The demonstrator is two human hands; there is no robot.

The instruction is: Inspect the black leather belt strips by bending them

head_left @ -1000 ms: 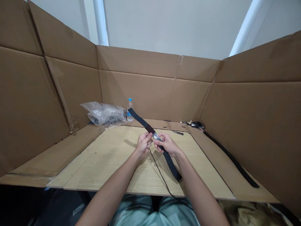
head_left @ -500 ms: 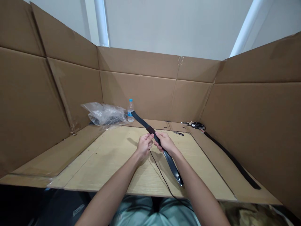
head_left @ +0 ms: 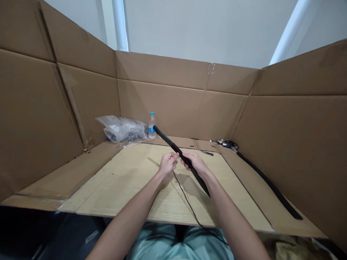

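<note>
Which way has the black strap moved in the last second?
Yes. The strap has rolled edge-on, and its near end has pulled farther from the front edge of the table; its far tip stays beside the bottle.

Even indoor light, soft shadows, wide-angle distortion

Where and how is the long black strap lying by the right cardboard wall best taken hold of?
The long black strap lies flat along the cardboard wall, so probably pinch its near end from above and the left.

Plastic bag (head_left: 120, 128) beside water bottle (head_left: 152, 125); black strap (head_left: 271, 187) along right cardboard wall (head_left: 298, 137).
</note>
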